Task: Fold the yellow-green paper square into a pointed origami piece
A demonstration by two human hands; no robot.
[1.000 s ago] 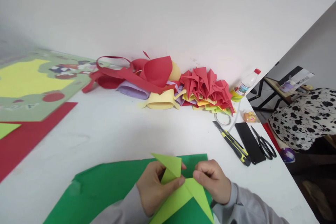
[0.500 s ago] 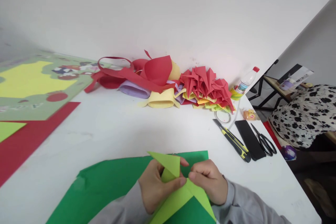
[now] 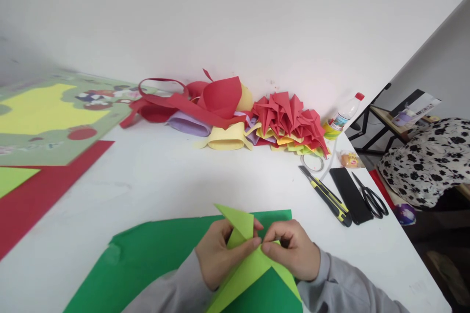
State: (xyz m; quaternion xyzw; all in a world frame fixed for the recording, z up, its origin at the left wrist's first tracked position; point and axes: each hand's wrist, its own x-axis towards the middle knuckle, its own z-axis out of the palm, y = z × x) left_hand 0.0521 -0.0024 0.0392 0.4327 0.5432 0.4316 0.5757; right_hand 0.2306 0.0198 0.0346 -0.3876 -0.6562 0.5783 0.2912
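Right, both hands were busy on one piece — a folded sheet of lime-green paper [image 3: 244, 281], held between them and reaching down toward the wearer. The left hand [image 3: 220, 257] had its thumb laid over the front and its fingers behind, pinching the paper, with a pointed flap standing up just above that thumb. Close beside it, the right hand [image 3: 295, 249] pinched the upper edge between thumb and curled forefinger, the two thumb tips almost meeting. Beneath both hands lay a dark green sheet [image 3: 161, 244], running out well past the left wrist.

And the step in hand? It looked like fold work, with the fingers shaping a crease where the thumbs came together. The next move seemed to call for a steady left pinch and a small, careful pull or press from the right — too hard a tug there might have creased the paper off its line.

Beyond the right hand, off to its right, lay a utility knife [image 3: 326, 196] and scissors [image 3: 371, 199], neither touched. Farther ahead of the hands sat a cluster of red folded pieces [image 3: 281, 112].
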